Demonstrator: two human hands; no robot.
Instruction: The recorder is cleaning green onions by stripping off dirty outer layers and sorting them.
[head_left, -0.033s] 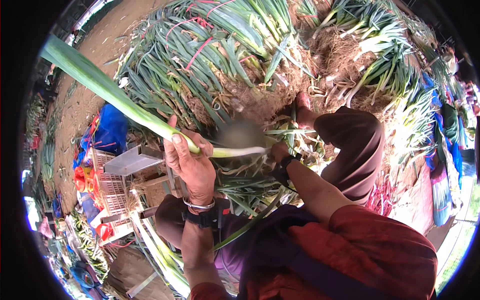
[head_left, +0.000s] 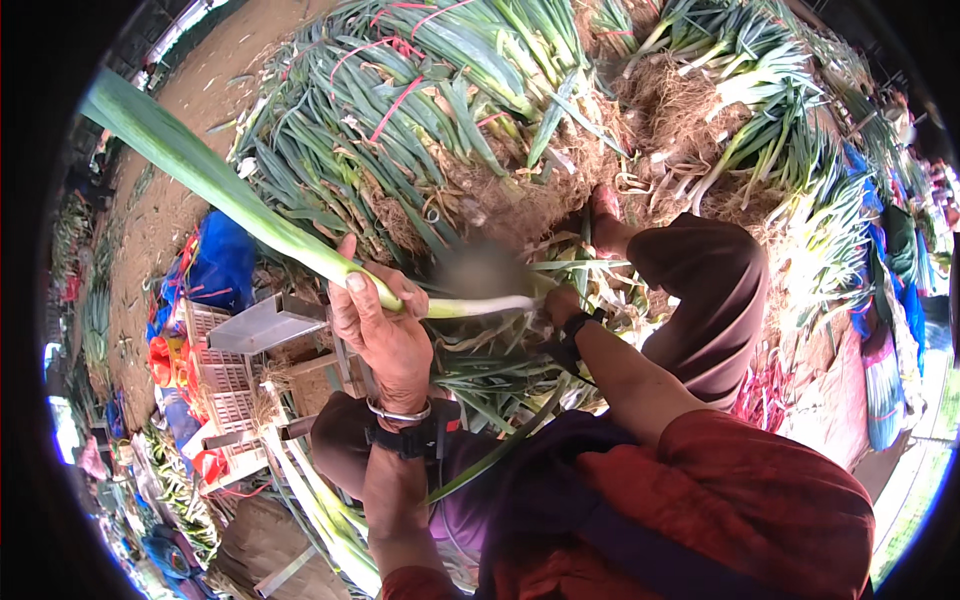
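Note:
A long leek (head_left: 262, 222) slants from the upper left down to a white root end at the middle. My left hand (head_left: 383, 318) is wrapped round its pale green shaft, thumb on top. Close against the root end, my right hand (head_left: 562, 304) has its fingers curled; what lies inside them is hidden. Peeled-looking leek leaves and scraps (head_left: 480, 372) lie beneath both hands. Several pale leek stalks (head_left: 318, 505) rest beside my left forearm.
A large heap of leeks (head_left: 400, 130) tied with pink string spreads ahead, with another rooty pile (head_left: 690, 100) to its right. On the left stand a grey metal channel (head_left: 268, 323), a pale plastic crate (head_left: 228, 385) and a blue bag (head_left: 222, 258). My bent leg (head_left: 705, 300) is at right.

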